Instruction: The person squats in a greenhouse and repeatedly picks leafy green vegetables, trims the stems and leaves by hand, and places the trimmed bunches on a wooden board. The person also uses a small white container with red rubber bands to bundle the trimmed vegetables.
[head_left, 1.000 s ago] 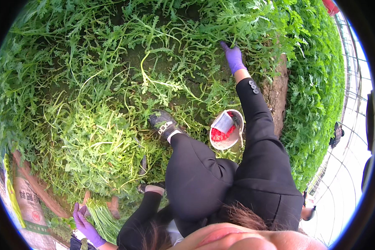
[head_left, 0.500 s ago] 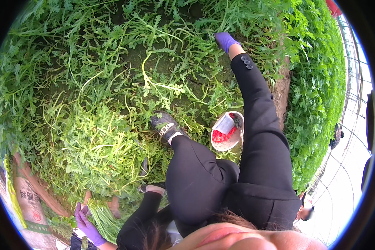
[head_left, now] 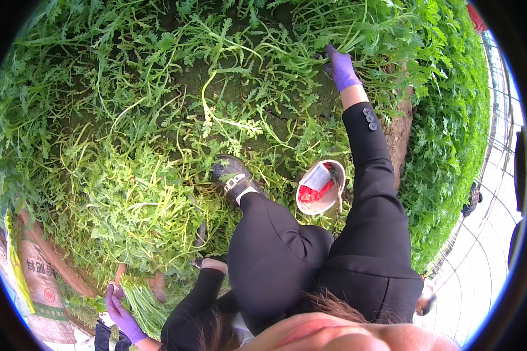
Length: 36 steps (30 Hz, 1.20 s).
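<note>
At the upper right my right hand [head_left: 342, 69], in a purple glove, reaches in among the standing leafy greens [head_left: 357, 36]. Its fingers look closed round the base of some stems, though leaves partly hide them. A small dark patch shows beside the fingertips; I cannot tell what it is. Low on the left is my left hand [head_left: 123, 319], also gloved in purple, with its fingers stretched out. It is beside a bundle of green stems [head_left: 143, 301], apparently without gripping it. A large heap of loose, leafy greens [head_left: 140, 205] lies above that bundle.
A white bucket [head_left: 311, 207] holding red pieces and a pale packet stands by my right forearm. My black buckled shoe [head_left: 233, 176] rests among the plants. Sacks [head_left: 44, 292] lie at lower left. A bare soil strip [head_left: 399, 131] borders dense greens [head_left: 445, 146] on the right.
My right hand has shifted to the right and slightly nearer, and stems now meet at its fingers. My left hand has barely moved, staying by the bundle.
</note>
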{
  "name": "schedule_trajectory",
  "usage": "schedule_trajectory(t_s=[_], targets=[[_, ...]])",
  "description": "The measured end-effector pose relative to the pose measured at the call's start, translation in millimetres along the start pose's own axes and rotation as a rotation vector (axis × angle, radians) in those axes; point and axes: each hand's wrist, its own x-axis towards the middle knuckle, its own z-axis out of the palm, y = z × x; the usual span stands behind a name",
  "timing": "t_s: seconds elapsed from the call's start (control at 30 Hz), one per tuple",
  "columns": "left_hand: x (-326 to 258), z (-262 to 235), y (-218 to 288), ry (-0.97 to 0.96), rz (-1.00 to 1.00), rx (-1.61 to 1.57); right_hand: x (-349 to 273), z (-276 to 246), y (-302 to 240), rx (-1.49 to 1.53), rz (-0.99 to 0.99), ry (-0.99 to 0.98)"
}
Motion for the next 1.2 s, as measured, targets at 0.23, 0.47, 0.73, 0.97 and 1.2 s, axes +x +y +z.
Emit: schedule_trajectory(t_s=[0.23, 0.47, 0.73, 0.97, 1.2], targets=[[8.1, 6.3, 15.6, -0.005, 0.034, 0.014, 105.6, 59.4, -4.4, 0.015, -0.596, 0.051], [11.2, 7.7, 20.8, -0.009, 0.042, 0.029, 60.0, 43.8, -58.0, -0.923, -0.236, -0.229], [13.9, 7.1, 19.7, -0.027, 0.03, 0.037, 73.5, 31.5, -15.9, -0.246, -0.543, 0.068], [18.4, 11.8, 35.7, 0.001, 0.043, 0.063, 138.9, 98.1, -61.5, -0.35, -0.632, 0.13], [16.2, 12.4, 39.7, -0.011, 0.02, 0.042, 86.6, 88.2, -98.7, -0.55, -0.136, -0.095]])
